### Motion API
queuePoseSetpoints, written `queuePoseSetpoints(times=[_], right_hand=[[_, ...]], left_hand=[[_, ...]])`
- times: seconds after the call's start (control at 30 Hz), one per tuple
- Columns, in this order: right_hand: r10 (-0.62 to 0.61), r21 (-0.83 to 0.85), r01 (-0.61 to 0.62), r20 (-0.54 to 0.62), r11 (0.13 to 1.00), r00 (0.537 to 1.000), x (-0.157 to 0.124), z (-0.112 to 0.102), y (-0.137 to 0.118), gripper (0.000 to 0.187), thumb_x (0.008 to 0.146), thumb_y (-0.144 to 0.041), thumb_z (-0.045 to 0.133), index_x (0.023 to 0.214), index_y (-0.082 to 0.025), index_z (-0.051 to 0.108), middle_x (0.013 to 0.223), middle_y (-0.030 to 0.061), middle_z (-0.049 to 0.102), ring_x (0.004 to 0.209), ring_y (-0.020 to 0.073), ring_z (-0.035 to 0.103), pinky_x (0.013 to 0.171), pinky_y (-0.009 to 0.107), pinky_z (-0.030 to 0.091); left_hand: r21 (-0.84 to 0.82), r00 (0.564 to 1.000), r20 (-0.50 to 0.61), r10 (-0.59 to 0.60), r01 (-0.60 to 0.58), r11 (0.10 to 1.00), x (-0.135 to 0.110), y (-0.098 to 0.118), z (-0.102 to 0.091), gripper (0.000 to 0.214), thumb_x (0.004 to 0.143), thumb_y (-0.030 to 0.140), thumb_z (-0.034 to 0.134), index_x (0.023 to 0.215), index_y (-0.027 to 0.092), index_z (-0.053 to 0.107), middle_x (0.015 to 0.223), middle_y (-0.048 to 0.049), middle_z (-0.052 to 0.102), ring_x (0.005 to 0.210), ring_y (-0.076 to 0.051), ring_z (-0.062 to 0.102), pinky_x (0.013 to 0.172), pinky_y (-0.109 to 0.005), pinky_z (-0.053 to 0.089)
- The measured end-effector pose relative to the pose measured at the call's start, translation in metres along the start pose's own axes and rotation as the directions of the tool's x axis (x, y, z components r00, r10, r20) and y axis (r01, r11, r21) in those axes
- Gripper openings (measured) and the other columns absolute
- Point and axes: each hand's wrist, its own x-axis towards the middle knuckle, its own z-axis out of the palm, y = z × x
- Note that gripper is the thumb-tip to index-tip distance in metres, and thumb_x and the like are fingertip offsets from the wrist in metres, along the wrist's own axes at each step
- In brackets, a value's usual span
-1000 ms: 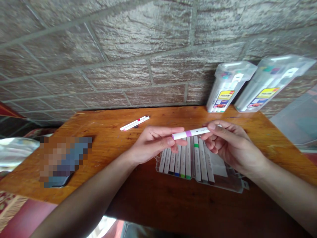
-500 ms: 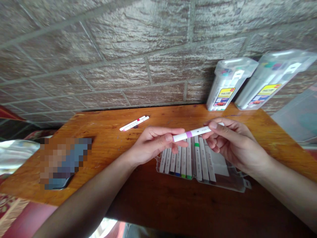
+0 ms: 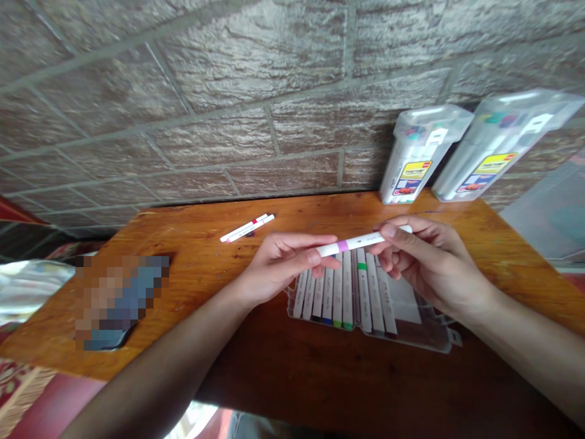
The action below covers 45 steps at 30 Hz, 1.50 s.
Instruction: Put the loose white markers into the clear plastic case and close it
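Observation:
A white marker with a purple band is stretched between my two hands, slightly tilted up to the right. My left hand pinches its left end between thumb and fingers. At the other end, my right hand grips it with thumb and forefinger, the remaining fingers curled. Below them lies an opened clear plastic case, holding several white markers in two groups; one shows a green band. My hands partly cover the case's far side.
Two white markers lie side by side at the back left of the wooden table. Two upright clear marker boxes stand against the stone-patterned wall. A dark, pixelated flat object rests on the left.
Both hands keep hold of the marker, which has barely shifted. The markers in the case and on the table stay where they were.

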Motion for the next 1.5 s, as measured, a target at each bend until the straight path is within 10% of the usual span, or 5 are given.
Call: queuePoseSetpoints(times=[0.87,1.5], right_hand=[[-0.035,-0.023,0.035,0.012,0.999,0.999,-0.0011,-0.0028,0.0044,0.017,0.084,-0.033,0.091,0.085,-0.020,0.081,0.075,0.0021,0.078,0.051,0.0098,0.065,0.043,0.018,0.053],[-0.051,-0.094,0.049,-0.009,0.994,0.999,-0.0007,-0.0014,0.0029,0.021,0.085,-0.038,0.090,0.079,-0.020,0.080,0.071,0.0036,0.079,0.048,0.0106,0.064,0.042,0.020,0.051]], left_hand=[[-0.051,0.998,0.064,0.021,-0.017,0.999,-0.0021,-0.0017,-0.0035,0.027,0.097,0.031,0.077,0.123,0.025,0.083,0.102,-0.0114,0.085,0.076,-0.013,0.071,0.074,-0.026,0.053],[0.021,0.995,-0.100,-0.022,0.024,0.999,0.0013,0.0007,0.0024,0.025,0.088,0.031,0.086,0.112,0.022,0.086,0.093,-0.0112,0.085,0.072,-0.014,0.075,0.071,-0.025,0.055]])
